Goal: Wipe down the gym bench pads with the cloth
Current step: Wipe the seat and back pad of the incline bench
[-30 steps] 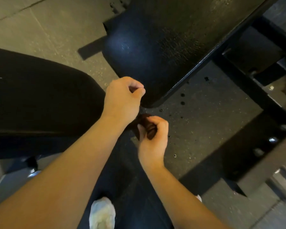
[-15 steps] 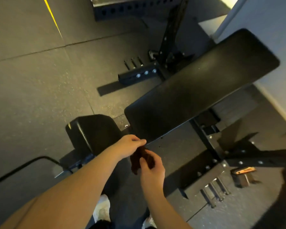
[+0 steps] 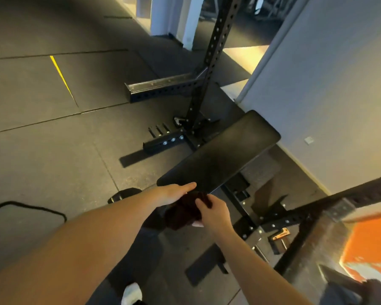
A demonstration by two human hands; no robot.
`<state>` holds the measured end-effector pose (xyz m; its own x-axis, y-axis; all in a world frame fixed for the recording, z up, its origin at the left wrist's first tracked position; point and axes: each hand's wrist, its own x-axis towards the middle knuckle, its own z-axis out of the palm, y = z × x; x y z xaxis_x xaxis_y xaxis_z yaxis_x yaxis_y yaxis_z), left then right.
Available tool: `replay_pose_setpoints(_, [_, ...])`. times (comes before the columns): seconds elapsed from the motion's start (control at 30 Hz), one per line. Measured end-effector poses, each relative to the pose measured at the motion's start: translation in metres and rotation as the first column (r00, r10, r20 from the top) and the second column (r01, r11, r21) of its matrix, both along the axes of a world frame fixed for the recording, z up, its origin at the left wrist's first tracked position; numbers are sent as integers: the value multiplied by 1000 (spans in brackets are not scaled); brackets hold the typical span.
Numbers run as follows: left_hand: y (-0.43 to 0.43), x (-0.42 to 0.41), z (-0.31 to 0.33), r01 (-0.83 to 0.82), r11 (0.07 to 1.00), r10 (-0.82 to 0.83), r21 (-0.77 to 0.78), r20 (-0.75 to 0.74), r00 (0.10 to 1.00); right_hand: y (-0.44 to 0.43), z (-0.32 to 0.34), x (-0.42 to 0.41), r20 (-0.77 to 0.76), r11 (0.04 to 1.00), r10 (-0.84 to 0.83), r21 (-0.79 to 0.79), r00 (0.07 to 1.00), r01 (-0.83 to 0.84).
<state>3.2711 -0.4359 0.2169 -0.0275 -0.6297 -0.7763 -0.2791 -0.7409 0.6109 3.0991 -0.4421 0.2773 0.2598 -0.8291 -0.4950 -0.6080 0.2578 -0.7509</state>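
Observation:
The long black back pad (image 3: 220,157) of the bench slants from the centre up to the right. Just below its near end, my right hand (image 3: 212,211) grips a bunched dark reddish cloth (image 3: 182,213). My left hand (image 3: 176,192) lies across the top of the cloth with its fingers straight, the fingertips at the pad's near edge. A small part of the black seat pad (image 3: 122,194) shows beside my left forearm; the rest of it is hidden.
A black perforated rack upright (image 3: 209,69) and its floor beam (image 3: 163,86) stand behind the bench. A grey wall (image 3: 328,84) runs along the right. A black cable (image 3: 26,208) loops on the rubber floor at left. An orange panel (image 3: 372,243) sits at lower right.
The view has pulled back and up, so the whole back pad and the rack now show. My left hand's fingers have straightened over the cloth, which has spread out. My right hand still holds it.

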Motion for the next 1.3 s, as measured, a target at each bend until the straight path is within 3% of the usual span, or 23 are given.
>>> replay_pose_setpoints(0.2, [17,7,35,90,993,-94,-70,-44,995,21,59,-9,-111,1000,-3,15,994,5])
replay_pose_setpoints(0.43, [83,-13,108,218,934,-261,-283,-127,957,81,105,-27,111,947,-314,113,943,302])
replay_pose_setpoints(0.63, [155,-2,137,314,833,-331,-456,43,942,154,130,-16,328,830,-549,323,769,454])
replay_pose_setpoints(0.87, [208,56,151,402,775,-360,-488,183,915,200,145,33,391,820,-544,436,743,371])
replay_pose_setpoints(1.1, [215,196,133,165,857,-136,-487,95,986,189,120,161,438,848,-434,495,787,191])
replay_pose_setpoints(1.3, [198,375,106,-93,910,68,-404,-74,995,169,98,336,453,856,-375,504,809,114])
